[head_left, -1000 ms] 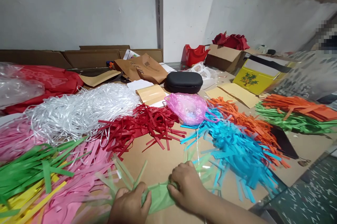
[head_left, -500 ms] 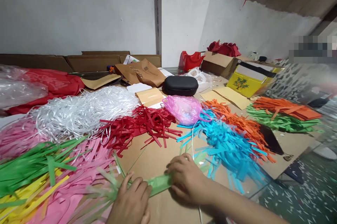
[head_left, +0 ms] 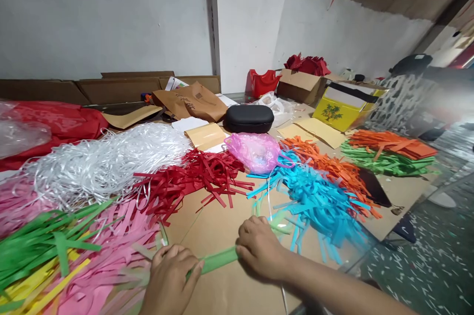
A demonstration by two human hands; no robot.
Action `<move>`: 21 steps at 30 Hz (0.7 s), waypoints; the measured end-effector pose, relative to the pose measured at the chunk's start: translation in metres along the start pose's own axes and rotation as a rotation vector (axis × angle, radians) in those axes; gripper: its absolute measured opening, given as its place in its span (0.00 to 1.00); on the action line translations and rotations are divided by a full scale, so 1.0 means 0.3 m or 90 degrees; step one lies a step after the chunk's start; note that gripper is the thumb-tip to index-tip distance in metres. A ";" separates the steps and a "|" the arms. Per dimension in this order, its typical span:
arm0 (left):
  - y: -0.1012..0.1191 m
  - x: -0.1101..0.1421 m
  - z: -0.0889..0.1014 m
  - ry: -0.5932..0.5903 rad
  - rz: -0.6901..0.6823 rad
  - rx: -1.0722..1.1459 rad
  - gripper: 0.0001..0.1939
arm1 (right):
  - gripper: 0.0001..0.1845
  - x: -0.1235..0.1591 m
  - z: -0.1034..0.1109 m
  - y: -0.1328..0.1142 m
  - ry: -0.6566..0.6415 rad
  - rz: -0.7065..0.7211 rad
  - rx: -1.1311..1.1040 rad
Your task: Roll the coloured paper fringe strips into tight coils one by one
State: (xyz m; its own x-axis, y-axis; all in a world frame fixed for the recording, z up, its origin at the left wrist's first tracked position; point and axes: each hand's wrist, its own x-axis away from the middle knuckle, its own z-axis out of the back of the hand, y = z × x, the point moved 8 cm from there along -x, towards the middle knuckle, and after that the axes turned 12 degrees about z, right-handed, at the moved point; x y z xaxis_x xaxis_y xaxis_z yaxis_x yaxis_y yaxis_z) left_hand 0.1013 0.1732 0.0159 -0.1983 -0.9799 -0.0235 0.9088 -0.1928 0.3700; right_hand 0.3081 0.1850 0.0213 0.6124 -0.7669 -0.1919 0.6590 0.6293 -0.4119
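Note:
A rolled strip of light green fringed paper [head_left: 217, 259] lies on the brown cardboard sheet [head_left: 218, 226] near the front edge. My left hand [head_left: 168, 278] pinches its left end, where the green fringe spreads out. My right hand [head_left: 261, 248] is closed around its right end, with pale green fringe and a thin white ribbon showing beyond the fingers. Both hands rest low on the cardboard, close together.
Piles of cut paper fringe ring the hands: green, yellow and pink [head_left: 92, 255] at left, white ribbon [head_left: 99, 162], red [head_left: 192, 179], blue [head_left: 318, 201], orange [head_left: 333, 167]. A pink plastic bag [head_left: 255, 151], a black case [head_left: 249, 118] and boxes [head_left: 344, 107] stand behind.
The green strip has gone from a loose wad to a tighter, thinner roll between the hands. My left hand has shifted left and lower. The view has turned slightly right.

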 end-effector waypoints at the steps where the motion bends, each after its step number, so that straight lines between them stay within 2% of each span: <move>1: -0.001 -0.008 -0.009 -0.019 0.017 -0.004 0.17 | 0.08 -0.003 -0.003 0.001 0.007 -0.004 -0.013; 6: 0.012 -0.026 -0.019 -0.049 0.028 -0.049 0.18 | 0.04 -0.007 -0.025 0.006 0.050 -0.017 -0.043; 9: 0.033 -0.028 0.011 0.025 -0.011 -0.062 0.08 | 0.04 0.002 -0.001 -0.001 0.085 -0.013 -0.033; 10: 0.051 -0.023 0.028 0.075 -0.051 -0.063 0.07 | 0.07 0.006 0.017 -0.017 0.102 0.015 -0.022; 13: 0.130 0.024 0.052 0.211 -0.212 -0.107 0.14 | 0.09 0.022 0.056 -0.098 0.109 0.197 0.063; 16: 0.178 0.056 0.033 0.238 -0.288 -0.163 0.10 | 0.07 0.035 0.056 -0.133 0.090 0.337 0.167; 18: 0.187 0.056 0.034 0.243 -0.280 -0.161 0.08 | 0.08 0.023 0.054 -0.112 0.086 0.351 0.167; 21: 0.188 0.041 0.048 0.253 -0.250 -0.110 0.06 | 0.04 -0.014 0.054 -0.063 0.063 0.291 0.077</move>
State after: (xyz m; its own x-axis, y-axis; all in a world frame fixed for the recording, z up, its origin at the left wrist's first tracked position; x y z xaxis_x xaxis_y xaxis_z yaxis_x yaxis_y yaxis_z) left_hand 0.1449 0.1510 0.0499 -0.4096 -0.7710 -0.4876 0.8483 -0.5185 0.1072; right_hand 0.3002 0.1782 0.0442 0.8104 -0.4132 -0.4154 0.3817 0.9102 -0.1607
